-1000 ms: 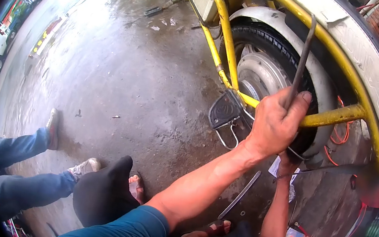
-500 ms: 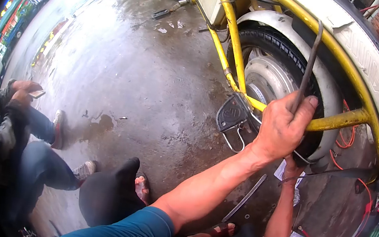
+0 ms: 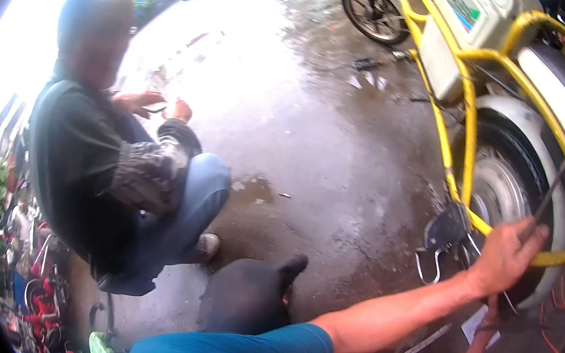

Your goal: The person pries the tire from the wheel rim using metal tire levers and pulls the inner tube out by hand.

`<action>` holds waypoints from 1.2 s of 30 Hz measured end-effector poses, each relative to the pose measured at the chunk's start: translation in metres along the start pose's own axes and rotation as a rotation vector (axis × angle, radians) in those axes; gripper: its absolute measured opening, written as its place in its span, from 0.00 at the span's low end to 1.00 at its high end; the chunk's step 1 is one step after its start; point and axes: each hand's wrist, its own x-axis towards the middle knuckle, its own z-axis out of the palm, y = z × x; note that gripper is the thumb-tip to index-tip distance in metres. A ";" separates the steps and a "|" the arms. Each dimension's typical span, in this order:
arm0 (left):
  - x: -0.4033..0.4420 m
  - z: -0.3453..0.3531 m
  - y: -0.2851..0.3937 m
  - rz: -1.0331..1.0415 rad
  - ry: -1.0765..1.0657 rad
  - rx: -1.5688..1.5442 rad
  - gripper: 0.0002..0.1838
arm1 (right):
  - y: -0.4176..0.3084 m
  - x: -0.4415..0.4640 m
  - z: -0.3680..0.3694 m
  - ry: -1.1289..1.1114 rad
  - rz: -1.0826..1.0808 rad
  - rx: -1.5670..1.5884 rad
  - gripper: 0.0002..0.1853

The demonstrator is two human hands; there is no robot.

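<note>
A slim, dark metal rod [image 3: 554,183] stands in front of the wheel [image 3: 502,196], its long axis steeply slanted, the upper end pointing up and leaning right across the pale, smooth, curved mudguard [image 3: 510,106]. The left hand [image 3: 504,254] has its fingers closed firmly around the rod's lower part, thumb lying along it. Of the two hands, the right hand [image 3: 492,309] is lower, near the bottom of the wheel; it is blurred and partly covered by the left wrist, so I cannot tell how far open it is or what it grips. The wheel pairs a black rubber tire with a round, grey metal hub. Round yellow tubes form the scuffed frame [image 3: 469,122] above rough, damp concrete floor [image 3: 338,183].
</note>
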 end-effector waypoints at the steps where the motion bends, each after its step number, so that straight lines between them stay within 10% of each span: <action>1: 0.000 0.000 0.003 0.022 0.015 0.011 0.17 | -0.004 -0.001 0.005 -0.015 -0.011 -0.020 0.20; 36: -0.004 -0.002 0.008 -0.113 -0.032 -0.072 0.19 | -0.042 -0.013 0.016 -0.056 -0.147 -0.149 0.20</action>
